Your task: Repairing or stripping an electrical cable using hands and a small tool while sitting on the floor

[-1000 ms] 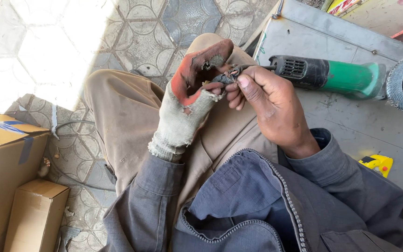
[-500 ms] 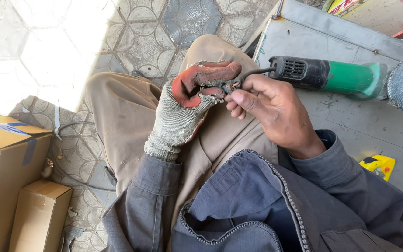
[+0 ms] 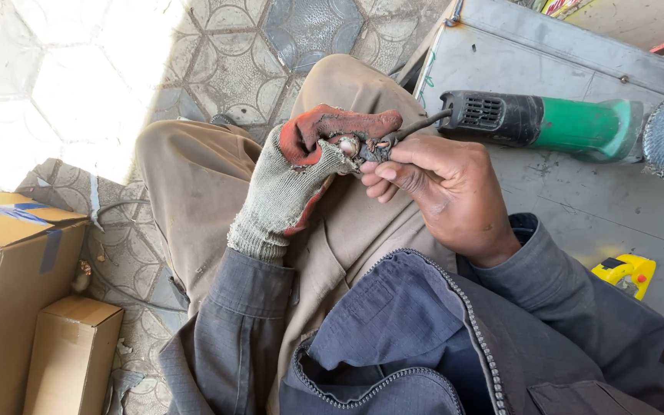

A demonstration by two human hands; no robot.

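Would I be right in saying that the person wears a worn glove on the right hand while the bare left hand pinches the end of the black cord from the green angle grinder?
Not quite: the sides are swapped. In the head view, the worn glove is on the left hand, and the bare right hand pinches the end of the black cord from the green angle grinder.

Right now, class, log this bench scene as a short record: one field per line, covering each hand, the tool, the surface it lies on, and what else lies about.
left hand: in a grey knit glove with a worn red palm, pinching the cord's end
right hand: bare, fingers gripping the same cord end
cord: dark, runs from the hands to the grinder's rear
angle grinder: green and black body, lying on its side
metal table: grey, scuffed
yellow tool: on the table by the right sleeve
cardboard boxes: two, on the tiled floor
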